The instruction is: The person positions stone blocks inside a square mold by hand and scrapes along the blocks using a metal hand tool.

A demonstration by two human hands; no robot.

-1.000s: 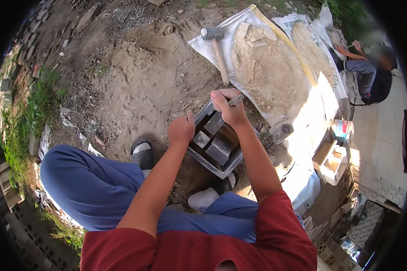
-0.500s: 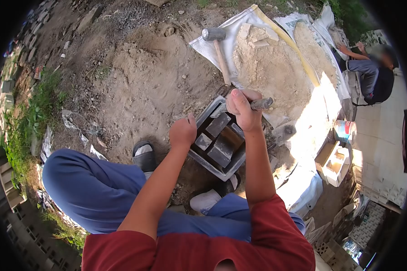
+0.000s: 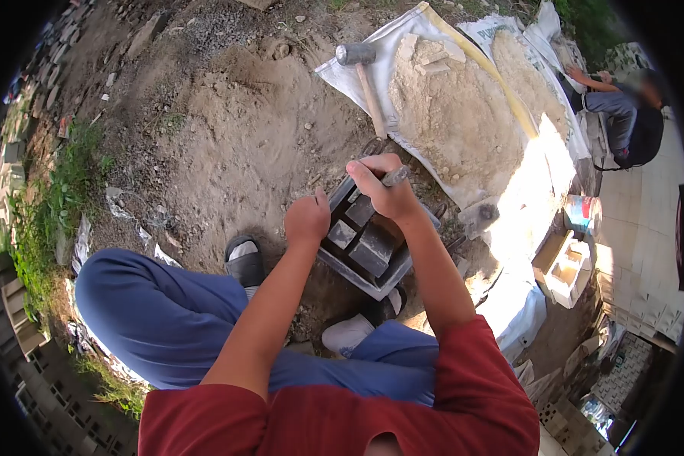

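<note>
A rectangular metal block mold point(image 3: 355, 281) stands on the dirt in front of me, with several dark rectangular cores point(image 3: 372, 252) inside. At its left edge, my left hand point(image 3: 307, 219) is closed with the thumb up, seemingly gripping the rim; its fingertips are hidden. My right hand point(image 3: 384, 185) is wrapped round the thick grey handle of a trowel point(image 3: 396, 176), held over the far part of the mold. The hand hides most of the trowel's blade.
A mallet point(image 3: 365, 76) lies beyond the mold, beside a sack sheet piled with pale sand point(image 3: 456, 129). To the right are a hollow concrete block point(image 3: 566, 270) and a bucket point(image 3: 583, 214). Another person point(image 3: 623, 121) sits at the far right.
My right hand has moved left and slightly down with the trowel, now over the mold's far end. My left hand has stayed at the mold's left edge.
</note>
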